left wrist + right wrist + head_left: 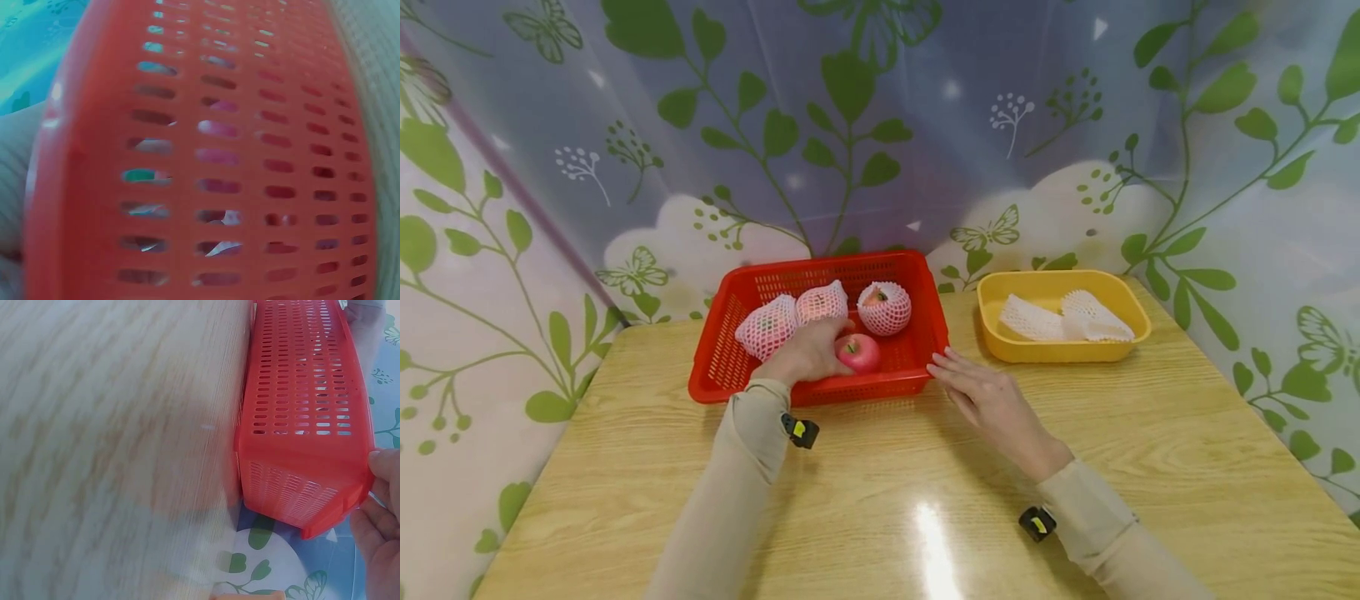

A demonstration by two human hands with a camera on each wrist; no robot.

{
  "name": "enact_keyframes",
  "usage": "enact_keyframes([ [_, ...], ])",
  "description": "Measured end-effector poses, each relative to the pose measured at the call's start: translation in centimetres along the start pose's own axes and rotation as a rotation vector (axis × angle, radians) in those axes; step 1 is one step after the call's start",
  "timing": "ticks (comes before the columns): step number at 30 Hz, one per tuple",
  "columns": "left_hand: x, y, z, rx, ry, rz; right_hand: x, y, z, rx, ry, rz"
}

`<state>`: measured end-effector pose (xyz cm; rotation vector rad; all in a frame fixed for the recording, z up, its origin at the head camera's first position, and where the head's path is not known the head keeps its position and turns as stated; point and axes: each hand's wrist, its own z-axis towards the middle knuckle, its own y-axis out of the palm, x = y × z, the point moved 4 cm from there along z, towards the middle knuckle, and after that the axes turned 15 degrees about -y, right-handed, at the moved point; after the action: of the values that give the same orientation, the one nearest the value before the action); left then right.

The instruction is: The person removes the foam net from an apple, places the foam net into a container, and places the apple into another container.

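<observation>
A red plastic basket (936, 333) stands at the back of the table. My left hand (808, 350) reaches into it over the front rim, with thumb and forefinger curled about a bare pink-red apple (859, 354). Left of that apple lie two fruits in white foam nets, one netted fruit (769, 327) beside another netted fruit (822, 302). A netted apple (884, 308) sits at the right. With fingers mostly straight, my right hand (988, 408) touches the basket's front right corner. The left wrist view shows mainly the basket's slotted wall (181, 162), hiding the left fingertips.
To the right of the basket stands a yellow tray (1052, 350) holding loose white foam nets (1033, 318). Both containers stand on a wooden table (865, 483), close to a patterned cloth backdrop (850, 192).
</observation>
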<state>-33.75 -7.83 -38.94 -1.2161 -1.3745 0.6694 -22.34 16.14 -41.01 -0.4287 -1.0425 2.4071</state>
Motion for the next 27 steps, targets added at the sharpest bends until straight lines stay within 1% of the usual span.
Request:
enact_keyframes([
  [3,0.1,-1.1,-0.4,0.041,0.006,-0.004,0.0,-0.1,0.0,0.011,0.004,0.004],
  [5,-0.1,-2.1,-0.8,0.068,-0.015,-0.019,0.0,-0.1,0.0,0.017,0.007,0.005],
  [7,-0.5,-3.3,-1.1,0.095,-0.05,-0.036,0.0,-0.1,0.0,0.02,0.01,0.007],
  [11,-2.1,-5.7,-1.3,0.148,-0.091,-0.049,0.0,-0.1,0.0,0.013,0.012,0.01],
  [14,-3.9,-6.8,-1.1,0.161,-0.135,-0.021,-0.1,0.0,0.1,0.004,0.012,0.01],
  [17,-5.9,-7.1,-0.7,0.149,-0.216,0.007,-0.2,0.0,0.2,0.0,0.015,0.013],
  [20,-7.6,-6.8,-0.3,0.12,-0.282,0.026,-0.3,0.1,0.2,-0.005,0.02,0.016],
  [23,-8.4,-6.3,0.1,0.079,-0.32,0.034,-0.2,0.1,0.2,-0.004,0.027,0.015],
  [27,-9.0,-5.6,0.5,0.03,-0.359,0.046,-0.2,0.0,0.3,-0.004,0.027,0.014],
])
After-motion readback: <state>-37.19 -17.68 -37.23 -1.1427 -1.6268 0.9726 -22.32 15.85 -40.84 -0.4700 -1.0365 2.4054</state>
